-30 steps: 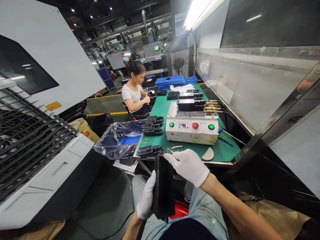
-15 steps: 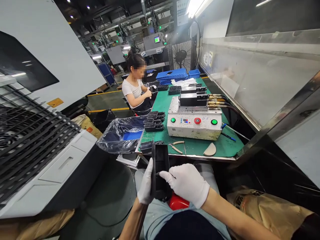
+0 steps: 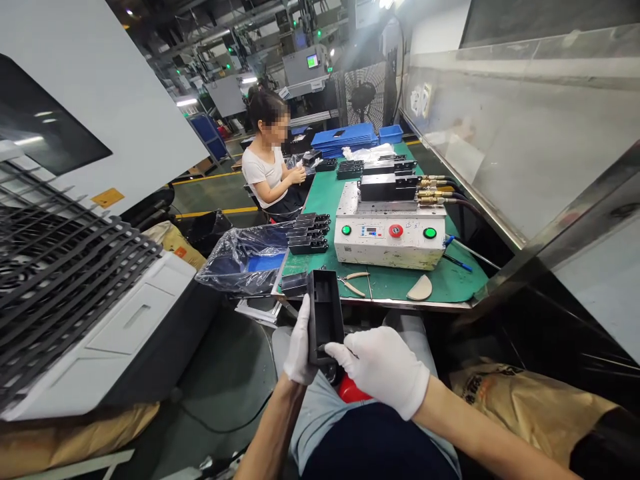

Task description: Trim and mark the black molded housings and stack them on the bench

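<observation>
A black rectangular plastic box (image 3: 327,313) with an open hollow side is tilted up in front of me, over my lap. My left hand (image 3: 300,347), in a white glove, is closed around its left side. My right hand (image 3: 383,367), also gloved in white, is closed at the near right edge of the box, thumb and fingertips pinched together. A small dark tip shows by those fingertips, too little of it to name. Just past the box, pliers (image 3: 355,283) with beige handles lie on the green table (image 3: 390,287).
A white control machine (image 3: 390,247) with buttons and hoses stands on the table. Several black boxes (image 3: 307,233) are lined up left of it, beside a plastic-lined bin (image 3: 240,260). A beige half-round piece (image 3: 420,287) lies near the edge. A co-worker (image 3: 267,167) sits at the far left side.
The box has shifted slightly up and to the right, with its hollow turned more toward me. My right hand's fingertips have moved from inside the hollow to its near end.
</observation>
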Motion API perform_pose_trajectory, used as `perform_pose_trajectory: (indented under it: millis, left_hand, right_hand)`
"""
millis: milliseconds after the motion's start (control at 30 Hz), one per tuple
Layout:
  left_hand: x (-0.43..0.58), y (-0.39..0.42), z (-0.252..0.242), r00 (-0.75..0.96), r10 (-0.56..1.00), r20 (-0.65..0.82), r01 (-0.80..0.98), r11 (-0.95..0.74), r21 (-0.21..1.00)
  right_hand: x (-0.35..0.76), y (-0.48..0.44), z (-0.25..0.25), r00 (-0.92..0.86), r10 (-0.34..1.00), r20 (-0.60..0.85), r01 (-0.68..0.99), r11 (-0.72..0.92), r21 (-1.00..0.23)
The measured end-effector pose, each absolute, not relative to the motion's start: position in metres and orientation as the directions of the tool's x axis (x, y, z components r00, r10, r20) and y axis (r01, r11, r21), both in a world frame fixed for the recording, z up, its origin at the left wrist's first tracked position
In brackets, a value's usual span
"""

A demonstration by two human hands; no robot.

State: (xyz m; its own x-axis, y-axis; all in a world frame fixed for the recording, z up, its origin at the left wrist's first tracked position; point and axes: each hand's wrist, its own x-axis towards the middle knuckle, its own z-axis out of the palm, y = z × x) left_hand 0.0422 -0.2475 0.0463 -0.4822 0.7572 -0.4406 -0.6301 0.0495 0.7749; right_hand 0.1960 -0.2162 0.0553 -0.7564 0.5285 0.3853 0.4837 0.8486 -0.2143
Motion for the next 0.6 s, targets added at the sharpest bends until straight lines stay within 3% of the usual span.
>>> perform_pose_trajectory:
  millis: [267, 367, 500, 600]
  left_hand:
    - [0.036, -0.243, 0.033, -0.281, 0.802, -0.527, -0.74, 0.169, 0.651]
    - [0.035, -0.241, 0.028, -0.29, 0.818, -0.497, -0.767, 0.112, 0.632]
    - [0.033, -0.241, 0.022, -0.326, 0.83, -0.451, -0.749, 0.064, 0.66]
    - [0.034, -0.243, 0.024, -0.305, 0.835, -0.458, -0.732, 0.102, 0.674]
  right_hand:
    - [0.203, -0.213, 0.054, -0.801, 0.505, 0.322, 0.447, 0.862, -0.239]
    - [0.207, -0.212, 0.054, -0.812, 0.517, 0.272, 0.423, 0.841, -0.337]
    - [0.211, -0.209, 0.053, -0.74, 0.638, 0.214, 0.471, 0.718, -0.512]
    - [0.208, -0.209, 0.052, -0.697, 0.68, 0.226, 0.48, 0.677, -0.558]
